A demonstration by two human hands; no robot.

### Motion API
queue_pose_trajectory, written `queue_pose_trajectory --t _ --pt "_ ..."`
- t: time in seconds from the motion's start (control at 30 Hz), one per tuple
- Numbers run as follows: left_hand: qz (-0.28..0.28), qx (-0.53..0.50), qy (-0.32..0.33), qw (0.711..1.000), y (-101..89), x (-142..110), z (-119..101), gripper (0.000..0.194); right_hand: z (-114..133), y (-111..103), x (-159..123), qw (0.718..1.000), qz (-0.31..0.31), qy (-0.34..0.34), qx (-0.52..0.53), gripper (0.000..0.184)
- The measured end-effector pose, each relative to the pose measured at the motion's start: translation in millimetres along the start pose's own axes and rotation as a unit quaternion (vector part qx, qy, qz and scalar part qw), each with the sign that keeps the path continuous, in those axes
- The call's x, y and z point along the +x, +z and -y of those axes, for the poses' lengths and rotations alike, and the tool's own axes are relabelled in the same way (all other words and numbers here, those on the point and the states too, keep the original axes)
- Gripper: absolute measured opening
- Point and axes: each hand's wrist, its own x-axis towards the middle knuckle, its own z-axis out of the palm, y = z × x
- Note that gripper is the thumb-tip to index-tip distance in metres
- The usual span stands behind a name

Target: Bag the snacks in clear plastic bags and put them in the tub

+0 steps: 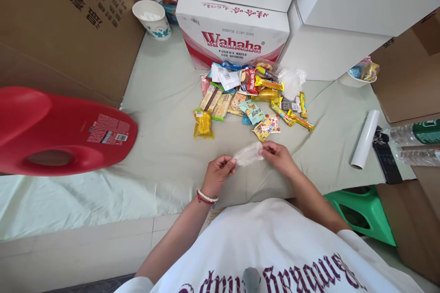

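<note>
A thin, clear plastic bag (249, 154) is stretched between my two hands, low over the front of the cloth-covered table. My left hand (220, 171), with beaded bracelets at the wrist, pinches its left end. At the other end, my right hand (277, 156) grips it between thumb and fingers. Just beyond lies a heap of wrapped snacks: a yellow packet (203, 123), a light blue packet (252, 111), a cream-coloured packet (264, 127), a red packet (248, 81) and several slim yellow sticks. Another crumpled clear bag (291, 83) rests at the heap's right.
Behind the snacks stands a Wahaha water carton (233, 32) beside white boxes (330, 46). A paper cup (152, 19) is at back left, a red plastic container (68, 132) at left. On the right are a snack-filled cup (357, 81), white roll (365, 139), black object (387, 160) and bottles (419, 132).
</note>
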Motion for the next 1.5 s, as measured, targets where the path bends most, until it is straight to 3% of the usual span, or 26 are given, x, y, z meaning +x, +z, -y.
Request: queue_pose_trajectory --t 0.1,0.2,0.33,0.4,0.43,0.53,0.6,0.77,0.87,1.0,1.13,1.2,1.33,1.43,1.5 --pt "0.008 -0.047 0.005 0.999 -5.3 0 -1 0.043 -1 -30 -9 0.984 -0.029 0.086 0.153 0.038" --pt "0.024 -0.065 0.017 0.997 -5.6 0 -6 0.044 -5 -60 -18 0.967 -0.081 0.123 0.209 0.041" --pt "0.073 -0.019 0.044 0.996 -0.3 -1 -14 0.040 -9 -78 -27 0.957 -0.246 0.094 0.119 0.043" --pt "0.085 0.003 0.063 0.994 3.7 -3 -17 0.039 -6 -73 -32 0.955 -0.278 0.071 0.072 0.040" --pt "0.087 0.012 0.076 0.993 5.9 -4 -18 0.039 -2 -66 -35 0.963 -0.255 0.066 0.060 0.039" --pt "0.091 0.060 0.132 0.985 12.7 -8 -23 0.035 14 -35 -44 0.992 -0.096 0.070 0.036 0.043" --pt "0.092 0.118 0.171 0.974 17.2 -11 -25 0.032 26 -13 -45 0.998 -0.007 0.062 0.021 0.047" --pt "0.116 0.207 0.218 0.947 24.2 -17 -27 0.036 36 17 -37 0.995 0.097 0.002 0.017 0.035" --pt "0.074 0.174 0.173 0.967 24.8 -17 -23 0.045 31 18 -33 0.996 0.089 -0.019 0.024 0.028" --pt "0.004 0.131 0.071 0.989 28.7 -11 -19 0.041 32 13 -35 0.994 0.080 -0.073 -0.036 0.020" --pt "0.030 0.117 0.054 0.991 35.6 -2 -18 0.034 40 8 -42 0.981 0.085 -0.142 -0.105 0.019" --pt "0.045 0.076 0.025 0.996 36.5 2 -18 0.033 38 5 -47 0.981 0.057 -0.148 -0.114 0.019" --pt "0.055 -0.035 -0.033 0.997 32.9 4 -14 0.037 13 -9 -60 0.994 -0.042 -0.060 -0.080 0.023" --pt "0.054 -0.048 -0.011 0.997 30.7 3 -11 0.036 -7 -24 -72 0.994 -0.057 0.045 -0.077 0.027" --pt "0.056 -0.025 0.014 0.998 31.1 3 -11 0.034 -8 -34 -78 0.988 -0.099 0.048 -0.110 0.025"
